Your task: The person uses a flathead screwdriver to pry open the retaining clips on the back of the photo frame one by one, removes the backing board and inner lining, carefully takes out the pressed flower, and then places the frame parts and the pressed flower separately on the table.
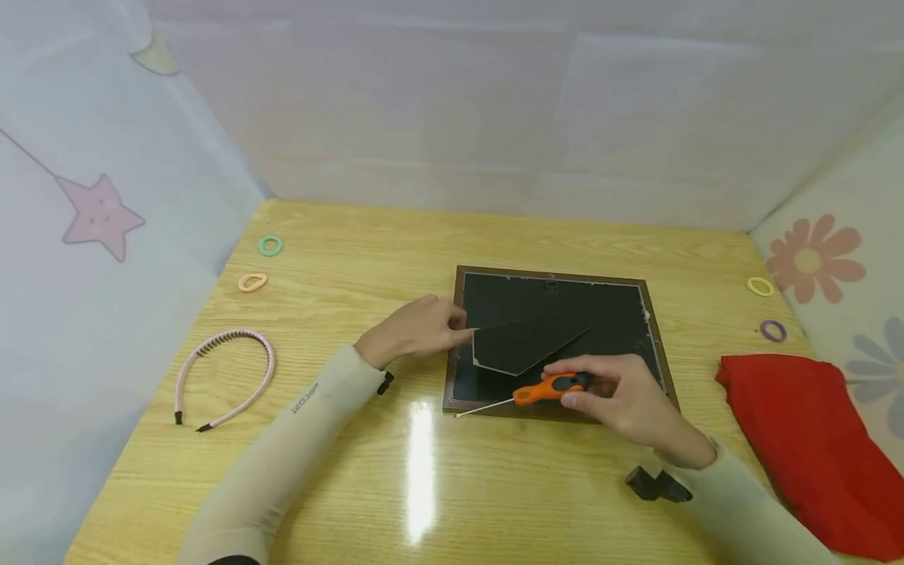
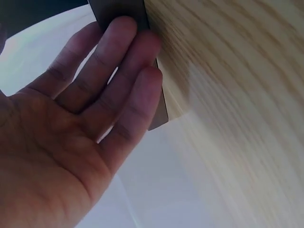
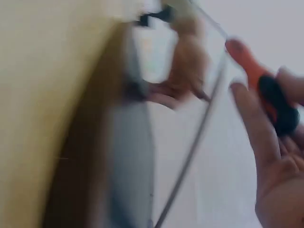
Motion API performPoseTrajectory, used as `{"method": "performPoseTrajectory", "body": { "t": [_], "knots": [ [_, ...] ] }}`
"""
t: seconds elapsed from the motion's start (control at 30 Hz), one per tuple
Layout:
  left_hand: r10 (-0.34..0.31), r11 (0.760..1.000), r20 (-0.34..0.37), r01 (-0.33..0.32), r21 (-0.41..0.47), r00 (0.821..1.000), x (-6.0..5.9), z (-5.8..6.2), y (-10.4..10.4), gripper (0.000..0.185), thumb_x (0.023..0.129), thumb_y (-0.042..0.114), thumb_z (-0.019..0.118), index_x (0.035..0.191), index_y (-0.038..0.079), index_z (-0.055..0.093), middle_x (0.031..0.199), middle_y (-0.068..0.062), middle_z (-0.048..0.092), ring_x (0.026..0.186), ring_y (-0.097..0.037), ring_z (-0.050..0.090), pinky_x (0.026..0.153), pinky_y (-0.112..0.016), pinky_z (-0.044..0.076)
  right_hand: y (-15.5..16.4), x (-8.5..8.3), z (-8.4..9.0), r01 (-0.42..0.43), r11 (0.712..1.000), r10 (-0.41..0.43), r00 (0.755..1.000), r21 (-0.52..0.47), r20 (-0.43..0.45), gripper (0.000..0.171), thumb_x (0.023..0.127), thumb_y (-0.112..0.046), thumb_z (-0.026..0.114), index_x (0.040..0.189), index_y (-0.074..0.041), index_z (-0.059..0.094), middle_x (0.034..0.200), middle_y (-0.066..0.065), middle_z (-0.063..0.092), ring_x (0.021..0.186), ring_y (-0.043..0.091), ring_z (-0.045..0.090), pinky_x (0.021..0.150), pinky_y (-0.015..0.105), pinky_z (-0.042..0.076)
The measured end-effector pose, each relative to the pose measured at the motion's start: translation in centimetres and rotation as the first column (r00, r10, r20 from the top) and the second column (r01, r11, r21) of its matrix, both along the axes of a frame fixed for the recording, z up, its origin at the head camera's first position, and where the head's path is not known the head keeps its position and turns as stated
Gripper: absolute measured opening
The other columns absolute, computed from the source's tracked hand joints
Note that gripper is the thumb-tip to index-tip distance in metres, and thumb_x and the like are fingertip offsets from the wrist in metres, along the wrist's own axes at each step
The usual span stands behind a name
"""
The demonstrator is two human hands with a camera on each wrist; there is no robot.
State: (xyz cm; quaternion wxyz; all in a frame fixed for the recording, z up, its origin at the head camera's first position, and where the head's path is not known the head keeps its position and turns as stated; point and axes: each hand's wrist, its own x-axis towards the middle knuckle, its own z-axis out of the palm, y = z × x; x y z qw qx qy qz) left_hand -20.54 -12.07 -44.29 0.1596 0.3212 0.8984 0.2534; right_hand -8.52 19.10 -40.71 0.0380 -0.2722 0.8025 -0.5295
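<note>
A picture frame (image 1: 452, 384) with a brown rim lies on the table, its black backing up. From the backing a black stand flap (image 1: 519, 345) rises at a slant. My left hand (image 1: 424, 326) is at the frame's left side, its thumb stretched to the flap's end. In the left wrist view, the fingers (image 2: 121, 45) of that hand rest against the frame's outer edge. My right hand (image 1: 628, 396) grips an orange and black screwdriver (image 1: 540, 390) above the frame's near side. Its thin shaft points left, the tip close to the near left corner.
Left on the table lies a pink headband (image 1: 268, 353), with a green ring (image 1: 271, 246) and an orange ring (image 1: 252, 282) behind it. A yellow ring (image 1: 760, 286), a purple ring (image 1: 773, 330) and red cloth (image 1: 805, 439) lie at the right. Pale draped walls (image 1: 494, 118) enclose the table.
</note>
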Motion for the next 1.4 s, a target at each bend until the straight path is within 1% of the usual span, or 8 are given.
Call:
{"method": "performPoseTrajectory", "body": {
  "t": [0.2, 0.33, 0.57, 0.77, 0.97, 1.1, 1.23, 1.4],
  "knots": [
    [-0.017, 0.999, 0.037, 0.016, 0.036, 0.999, -0.5, -0.3, -0.3, 0.044, 0.104, 0.046, 0.05, 0.071, 0.018, 0.055, 0.061, 0.006, 0.04, 0.051, -0.008, 0.033, 0.053, -0.024, 0.033, -0.6, 1.0, -2.4, 0.261, 0.924, -0.232, 0.964, 0.281, -0.13, 0.038, 0.083, -0.016, 0.083, 0.12, -0.016, 0.075, 0.071, -0.001, 0.075, 0.042, -0.004, 0.046, 0.035, 0.018, 0.035],
    [-0.032, 0.998, 0.053, 0.03, 0.048, 0.998, -0.7, -0.4, -0.5, 0.04, 0.102, 0.046, 0.054, 0.076, 0.017, 0.062, 0.066, 0.005, 0.05, 0.054, -0.008, 0.04, 0.056, -0.024, 0.039, -0.5, 0.3, -3.5, 0.27, 0.897, -0.237, 0.962, 0.35, -0.136, 0.038, 0.083, -0.02, 0.083, 0.12, -0.017, 0.075, 0.069, -0.003, 0.075, 0.044, -0.005, 0.048, 0.035, 0.019, 0.035],
    [-0.079, 0.996, 0.143, 0.071, 0.058, 0.987, -1.0, -0.6, -1.2, 0.018, 0.092, 0.033, 0.072, 0.1, 0.017, 0.07, 0.085, 0.003, 0.07, 0.071, -0.012, 0.06, 0.069, -0.028, 0.054, -0.5, -0.3, -3.6, 0.233, 0.89, -0.216, 0.973, 0.391, -0.087, 0.032, 0.084, -0.022, 0.083, 0.115, -0.019, 0.076, 0.069, -0.004, 0.074, 0.043, -0.002, 0.045, 0.037, 0.019, 0.034],
    [-0.125, 0.992, 0.216, 0.121, 0.03, 0.968, -0.8, -0.6, -1.8, 0.045, 0.082, 0.003, 0.078, 0.121, 0.013, 0.059, 0.091, -0.003, 0.062, 0.081, -0.016, 0.057, 0.077, -0.029, 0.054, -0.4, -0.8, -4.0, 0.193, 0.893, -0.229, 0.973, 0.406, 0.042, 0.03, 0.085, -0.025, 0.081, 0.115, -0.025, 0.076, 0.053, -0.008, 0.059, 0.041, 0.0, 0.032, 0.039, 0.016, 0.026],
    [-0.087, 0.996, 0.191, 0.089, -0.001, 0.978, -0.3, -0.3, -1.3, 0.047, 0.081, 0.001, 0.081, 0.12, 0.012, 0.058, 0.089, -0.003, 0.061, 0.08, -0.016, 0.056, 0.076, -0.028, 0.053, -0.9, -1.0, -4.0, 0.2, 0.927, -0.247, 0.962, 0.316, 0.117, 0.028, 0.086, -0.026, 0.082, 0.113, -0.027, 0.076, 0.072, 0.0, 0.075, 0.041, 0.002, 0.035, 0.038, 0.018, 0.028],
    [-0.08, 0.996, 0.172, 0.084, -0.016, 0.982, -0.2, -0.4, -1.2, 0.048, 0.08, 0.008, 0.085, 0.12, 0.013, 0.058, 0.089, -0.003, 0.061, 0.08, -0.015, 0.056, 0.075, -0.028, 0.052, -1.9, -0.7, -3.5, 0.25, 0.946, -0.256, 0.967, 0.206, -0.001, 0.028, 0.085, -0.024, 0.082, 0.112, -0.019, 0.076, 0.056, 0.004, 0.065, 0.039, -0.001, 0.031, 0.036, 0.018, 0.024],
    [-0.074, 0.997, 0.183, 0.078, -0.012, 0.98, -0.2, -0.6, -1.2, 0.051, 0.079, 0.013, 0.088, 0.12, 0.013, 0.057, 0.089, -0.003, 0.061, 0.081, -0.016, 0.056, 0.076, -0.028, 0.052, -3.2, 0.0, -3.2, 0.275, 0.954, -0.252, 0.95, 0.115, -0.181, 0.03, 0.084, -0.015, 0.083, 0.113, -0.011, 0.076, 0.061, 0.003, 0.071, 0.04, -0.005, 0.043, 0.034, 0.015, 0.031],
    [-0.069, 0.998, 0.192, 0.071, -0.003, 0.979, -0.2, -0.8, -1.4, 0.052, 0.078, 0.015, 0.088, 0.12, 0.013, 0.058, 0.09, -0.004, 0.061, 0.08, -0.016, 0.055, 0.075, -0.028, 0.051, -5.1, 0.6, -2.8, 0.246, 0.967, -0.181, 0.853, 0.071, -0.489, 0.034, 0.078, -0.011, 0.086, 0.11, -0.005, 0.076, 0.082, 0.008, 0.078, 0.053, 0.002, 0.063, 0.046, 0.013, 0.049]
  ]
}}
